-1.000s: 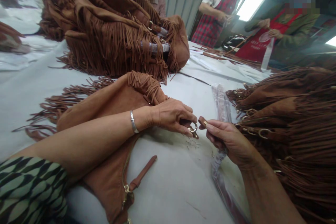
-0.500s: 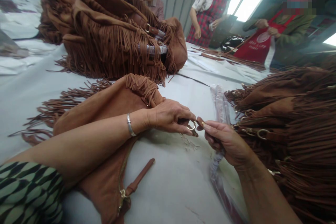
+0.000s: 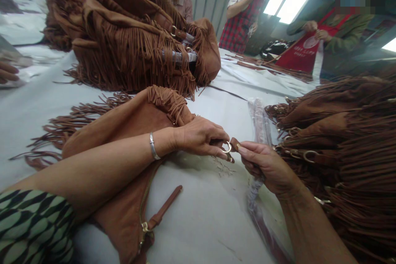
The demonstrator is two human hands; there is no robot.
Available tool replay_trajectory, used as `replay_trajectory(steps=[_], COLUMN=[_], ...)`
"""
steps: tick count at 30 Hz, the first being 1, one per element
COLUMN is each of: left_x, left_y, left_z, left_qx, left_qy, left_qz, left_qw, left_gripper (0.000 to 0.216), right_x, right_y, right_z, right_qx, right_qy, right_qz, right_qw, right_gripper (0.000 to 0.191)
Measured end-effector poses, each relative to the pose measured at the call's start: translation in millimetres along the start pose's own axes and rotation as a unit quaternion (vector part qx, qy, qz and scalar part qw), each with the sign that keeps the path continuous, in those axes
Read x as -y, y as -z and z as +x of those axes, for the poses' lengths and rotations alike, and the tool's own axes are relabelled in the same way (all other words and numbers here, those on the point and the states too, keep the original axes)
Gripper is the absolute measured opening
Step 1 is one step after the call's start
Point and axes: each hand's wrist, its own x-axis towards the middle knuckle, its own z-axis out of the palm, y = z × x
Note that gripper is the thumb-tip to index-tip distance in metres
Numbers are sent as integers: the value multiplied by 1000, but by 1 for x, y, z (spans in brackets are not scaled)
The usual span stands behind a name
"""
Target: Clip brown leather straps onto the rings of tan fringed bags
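Note:
A brown suede fringed bag [image 3: 130,119] lies on the white table [image 3: 201,214] under my left forearm. My left hand [image 3: 201,138] pinches the gold metal ring [image 3: 228,147] at the bag's corner. My right hand [image 3: 266,165] is closed on the end of a brown leather strap [image 3: 235,144], whose tip touches the ring. The strap runs down inside a clear plastic sleeve [image 3: 260,198] beneath my right hand. A zipper pull with a brown tab [image 3: 163,208] hangs from the bag near the front.
A heap of the same fringed bags [image 3: 130,37] sits at the back left, another heap [image 3: 343,144] fills the right. More wrapped straps [image 3: 260,117] lie in the middle. Three people stand or sit at the far end. Another person's hand [image 3: 8,72] rests at the left edge.
My right hand has brought the strap end leftward until it meets the ring. A person's hand has appeared at the left edge. The person in the plaid apron has shifted.

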Motion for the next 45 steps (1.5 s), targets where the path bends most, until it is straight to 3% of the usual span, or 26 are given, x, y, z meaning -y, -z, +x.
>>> replay_trajectory(steps=[17,35,45], left_x=[0,-3,0], left_y=[0,-6,-7], left_z=[1,-1,-1], left_qx=[4,11,8], left_qy=[-28,-34,-62], left_qz=[-57,-23,-19], left_qw=[998,999,998], left_gripper=[41,38,36], right_x=[-4,-5,-6], right_y=[3,11,10], right_z=[1,0,-5], right_qx=[25,58,111], right_qy=[-19,-22,-17], right_qz=[64,29,-13], right_qw=[997,998,994], right_gripper=[31,31,32])
